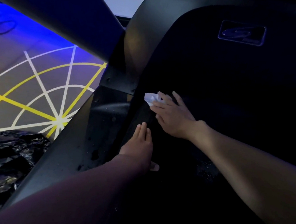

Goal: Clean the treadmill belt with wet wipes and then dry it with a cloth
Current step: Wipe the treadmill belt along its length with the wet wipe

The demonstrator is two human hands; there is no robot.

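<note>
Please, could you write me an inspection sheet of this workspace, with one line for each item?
Surface: treadmill belt, dark, with small light specks near the right forearm.
Job's things: white wipe on the belt near its left edge, under the right hand's fingers; no drying cloth seen.
Clutter: crumpled black plastic bag on the floor, left of the belt.
Hands: right hand presses the wipe with straight fingers; left hand rests flat on the belt, holding nothing.
Cables: what seems to be a dark looped cable on the floor, far left; too dim to be sure.
Surroundings: yellow and white lines on the floor, blue light; black motor cover with a badge.
</note>
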